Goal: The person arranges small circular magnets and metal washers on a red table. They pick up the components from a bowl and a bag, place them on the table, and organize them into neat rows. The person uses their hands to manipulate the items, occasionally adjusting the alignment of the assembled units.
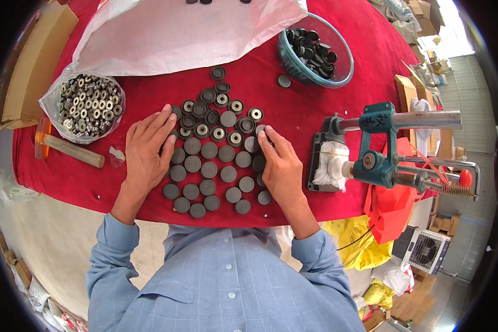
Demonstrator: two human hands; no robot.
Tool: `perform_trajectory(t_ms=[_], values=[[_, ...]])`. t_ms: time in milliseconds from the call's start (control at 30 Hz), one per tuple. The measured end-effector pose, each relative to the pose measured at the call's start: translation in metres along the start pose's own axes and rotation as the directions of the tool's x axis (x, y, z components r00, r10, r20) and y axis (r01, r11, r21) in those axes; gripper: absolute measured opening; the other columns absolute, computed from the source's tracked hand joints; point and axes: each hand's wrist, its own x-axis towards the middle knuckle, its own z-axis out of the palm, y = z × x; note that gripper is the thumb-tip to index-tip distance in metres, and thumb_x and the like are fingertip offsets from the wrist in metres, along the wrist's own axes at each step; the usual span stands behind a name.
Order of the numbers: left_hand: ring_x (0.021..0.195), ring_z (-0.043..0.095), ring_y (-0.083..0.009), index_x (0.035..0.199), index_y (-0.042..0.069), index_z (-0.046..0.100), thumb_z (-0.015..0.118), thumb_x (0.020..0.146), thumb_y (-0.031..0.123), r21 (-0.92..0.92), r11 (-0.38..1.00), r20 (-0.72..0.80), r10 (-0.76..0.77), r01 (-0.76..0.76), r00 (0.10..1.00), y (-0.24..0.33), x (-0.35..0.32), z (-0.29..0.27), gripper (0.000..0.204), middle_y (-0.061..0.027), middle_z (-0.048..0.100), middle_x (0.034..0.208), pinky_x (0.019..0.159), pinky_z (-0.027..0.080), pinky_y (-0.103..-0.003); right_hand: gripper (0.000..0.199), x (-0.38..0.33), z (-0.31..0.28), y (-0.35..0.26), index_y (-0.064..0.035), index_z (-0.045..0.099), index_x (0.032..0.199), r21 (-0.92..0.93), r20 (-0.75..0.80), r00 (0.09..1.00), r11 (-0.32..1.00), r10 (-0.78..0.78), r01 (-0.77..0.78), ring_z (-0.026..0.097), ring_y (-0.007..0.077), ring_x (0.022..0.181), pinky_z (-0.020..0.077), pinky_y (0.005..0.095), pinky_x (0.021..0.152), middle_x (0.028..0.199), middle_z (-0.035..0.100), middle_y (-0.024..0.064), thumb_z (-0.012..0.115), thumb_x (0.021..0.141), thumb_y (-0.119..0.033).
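Several round dark grey caps (209, 150) lie in loose rows on the red cloth between my hands. Farther back in the group, some black caps face up with metal bearings (218, 134) seated in them, and a few show bare hollows. My left hand (149, 145) rests along the left side of the group, fingers stretched out, its fingertips against caps at the edge. On the opposite side, my right hand (282, 166) lies with fingers extended, the index fingertip touching a cap; more caps are partly hidden beside it. Neither hand grips anything visible.
A plastic-lined container of bearings (91, 105) stands at left, beside an orange-headed mallet (74, 151). At the back are a white sack (188, 44) and a glass bowl (329, 82) of black caps. A green lever press (379, 155) occupies the right side. Cardboard boxes (39, 66) border the table.
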Motion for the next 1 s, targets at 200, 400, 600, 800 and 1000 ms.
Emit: perform_trajectory(t_ms=[200,400,600,800,1000], values=[[0.135,0.063,-0.0299,0.140,0.007,0.072,0.070,0.098,0.010,-0.036,0.999,0.013,-0.015,0.016,1.000,0.000,-0.002,0.001,0.042,-0.0076,0.066,0.155,0.114,0.044,-0.050,0.053,-0.010,0.003,-0.009,0.0013,0.070,0.137,-0.151,0.022,1.000,0.988,-0.006,0.009,0.071,0.0350,0.121,0.0602,0.0449,0.099,0.144,0.067,0.0177,0.066,0.085,0.006],[0.136,0.063,-0.0295,0.141,0.006,0.072,0.068,0.099,0.011,-0.074,0.997,-0.026,0.000,-0.001,1.000,-0.005,-0.005,0.004,0.043,-0.0078,0.066,0.155,0.116,0.042,-0.049,0.042,0.023,-0.017,0.001,-0.0065,0.073,0.130,0.051,-0.001,1.000,0.998,0.021,-0.020,0.070,0.0330,0.113,0.0576,0.0462,0.094,0.129,0.070,0.0130,0.073,0.088,-0.002],[0.140,0.057,-0.0331,0.152,0.008,0.064,0.066,0.099,0.015,-0.023,1.000,0.052,-0.001,0.003,0.999,0.000,-0.006,-0.003,0.054,-0.0085,0.059,0.162,0.118,0.039,-0.050,0.042,0.053,-0.004,-0.003,-0.0087,0.073,0.130,0.037,0.108,0.994,0.999,-0.005,0.001,0.066,0.0309,0.110,0.0510,0.0467,0.091,0.119,0.067,0.0101,0.082,0.089,-0.010],[0.138,0.056,-0.0322,0.154,0.011,0.063,0.068,0.097,0.019,-0.028,1.000,0.071,-0.010,0.012,0.997,-0.002,-0.003,-0.005,0.058,-0.0061,0.058,0.162,0.119,0.038,-0.050,0.034,0.050,0.005,-0.002,-0.0063,0.073,0.118,0.214,0.124,0.984,0.965,0.128,-0.153,0.070,0.0314,0.098,0.0540,0.0457,0.085,0.107,0.069,0.0095,0.085,0.086,-0.006],[0.138,0.056,-0.0313,0.153,0.011,0.064,0.069,0.095,0.018,-0.053,0.998,0.054,-0.024,0.027,0.998,-0.003,-0.005,-0.004,0.058,-0.0056,0.059,0.162,0.119,0.037,-0.049,0.026,0.050,0.005,-0.021,-0.0050,0.074,0.109,0.252,-0.014,0.999,0.967,0.034,-0.029,0.072,0.0285,0.085,0.0586,0.0410,0.072,0.100,0.070,0.0081,0.084,0.086,-0.003]])
